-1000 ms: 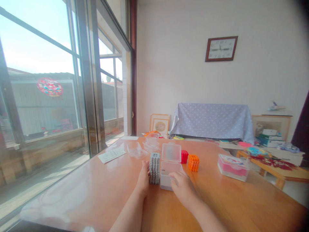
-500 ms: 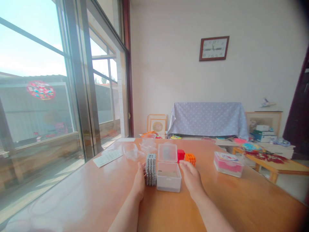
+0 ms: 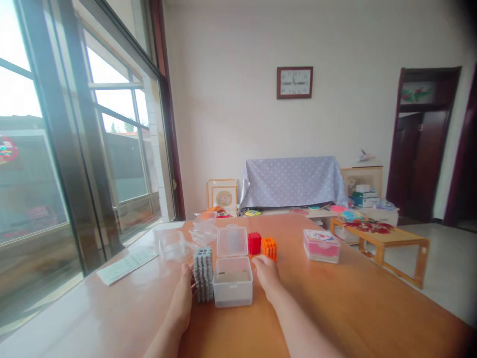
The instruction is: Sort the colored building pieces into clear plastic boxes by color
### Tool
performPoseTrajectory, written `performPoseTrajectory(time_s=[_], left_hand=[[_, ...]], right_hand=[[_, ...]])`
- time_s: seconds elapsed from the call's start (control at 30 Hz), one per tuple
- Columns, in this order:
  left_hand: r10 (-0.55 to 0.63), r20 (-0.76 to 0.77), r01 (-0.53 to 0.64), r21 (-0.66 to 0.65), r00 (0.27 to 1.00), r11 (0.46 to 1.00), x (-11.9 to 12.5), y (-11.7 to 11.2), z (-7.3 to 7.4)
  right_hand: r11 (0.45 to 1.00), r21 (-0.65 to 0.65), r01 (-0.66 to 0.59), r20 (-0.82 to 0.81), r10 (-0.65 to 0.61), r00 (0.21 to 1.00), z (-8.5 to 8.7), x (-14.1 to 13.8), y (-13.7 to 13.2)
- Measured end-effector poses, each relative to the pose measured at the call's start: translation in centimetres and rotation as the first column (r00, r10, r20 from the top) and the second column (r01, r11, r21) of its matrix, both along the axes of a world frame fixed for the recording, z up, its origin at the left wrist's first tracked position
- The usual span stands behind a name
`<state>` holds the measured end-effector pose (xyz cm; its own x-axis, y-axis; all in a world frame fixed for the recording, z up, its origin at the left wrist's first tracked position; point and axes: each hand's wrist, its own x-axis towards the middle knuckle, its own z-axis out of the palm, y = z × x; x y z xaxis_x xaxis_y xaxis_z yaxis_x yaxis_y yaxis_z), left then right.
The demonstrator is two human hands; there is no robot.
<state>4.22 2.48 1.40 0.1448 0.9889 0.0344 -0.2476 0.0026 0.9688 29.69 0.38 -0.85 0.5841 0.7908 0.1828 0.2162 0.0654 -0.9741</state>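
Note:
My left hand (image 3: pixel 183 293) stands on edge against the left side of a grey stack of interlocking plastic pieces (image 3: pixel 203 276). Its thumb points up, and the other fingers are partly hidden by the stack. Right of the stack sits a clear plastic box (image 3: pixel 233 294), its hinged lid (image 3: pixel 232 240) tipped back and something flat and brownish inside. My right hand (image 3: pixel 267 275) is at the box's right side, fingers loosely extended towards its rim; I cannot tell whether they touch. Just behind that hand are a red block (image 3: pixel 255 242) and an orange block (image 3: pixel 270 249) of similar pieces.
A closed clear box with pink contents (image 3: pixel 321 245) stands to the right. Clear plastic containers (image 3: pixel 204 227) and a printed paper sheet (image 3: pixel 127 264) lie on the left of the wooden table (image 3: pixel 335 308). Windows line the left; a low wooden table (image 3: pixel 402 237) stands beyond.
The view has turned right, so everything appears further left and a doorway shows. Both hands keep about the same places beside the grey stack and the box.

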Motion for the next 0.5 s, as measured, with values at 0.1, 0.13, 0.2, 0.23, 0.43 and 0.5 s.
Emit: performPoseTrajectory(time_s=[0.1, 0.13, 0.2, 0.23, 0.43, 0.5], left_hand=[[-0.005, -0.011, 0.005, -0.002, 1.0, 1.0, -0.1, -0.1, -0.1], [0.004, -0.009, -0.005, -0.005, 1.0, 1.0, -0.1, -0.1, -0.2], [0.027, 0.005, -0.027, 0.026, 1.0, 0.999, -0.2, -0.1, -0.4], [0.034, 0.012, -0.034, 0.035, 0.999, 0.999, -0.2, -0.1, -0.4], [0.167, 0.02, -0.167, 0.003, 0.986, 0.986, 0.2, 0.0, -0.6], [0.179, 0.011, -0.179, 0.001, 0.984, 0.984, 0.3, 0.1, -0.6]], right_hand=[[1.0, 0.012, -0.017, 0.03, 0.016, 0.999, 0.0, 0.4, 0.1], [1.0, 0.015, -0.018, 0.039, 0.018, 0.999, 0.0, 0.6, 0.2], [1.0, 0.023, 0.008, 0.078, -0.01, 0.997, -0.1, 0.9, 0.4], [0.999, 0.038, 0.012, 0.091, -0.015, 0.996, -0.2, 1.0, 0.4], [0.995, 0.089, 0.044, 0.086, -0.052, 0.995, -0.1, 1.6, -0.2], [0.996, 0.087, 0.037, 0.089, -0.045, 0.995, -0.1, 1.5, -0.4]])
